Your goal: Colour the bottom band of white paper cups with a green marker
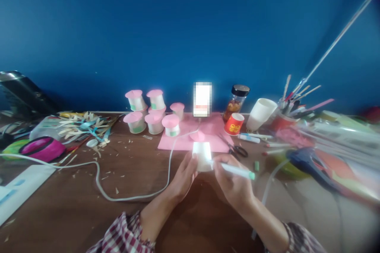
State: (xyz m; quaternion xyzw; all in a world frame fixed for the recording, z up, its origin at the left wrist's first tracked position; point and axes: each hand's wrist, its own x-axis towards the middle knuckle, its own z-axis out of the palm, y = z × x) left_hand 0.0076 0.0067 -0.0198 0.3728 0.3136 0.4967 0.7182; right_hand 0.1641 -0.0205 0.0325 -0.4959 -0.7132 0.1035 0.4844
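Note:
My left hand (184, 175) holds a small white paper cup (202, 155) with a pink lid, fingers pressed against its left side. My right hand (232, 180) grips a white marker with a green end (239, 171), its tip at the cup's right side. Both hands hover over the brown table (118, 174), just in front of a pink paper sheet (190, 138).
Several pink-lidded white cups (154, 112) stand at the back. A white cable (101, 182) snakes across the table. Scissors (236, 149), a red cup (234, 123), a jar (236, 102), a white cup (261, 114) and a blue glue gun (308, 164) lie to the right.

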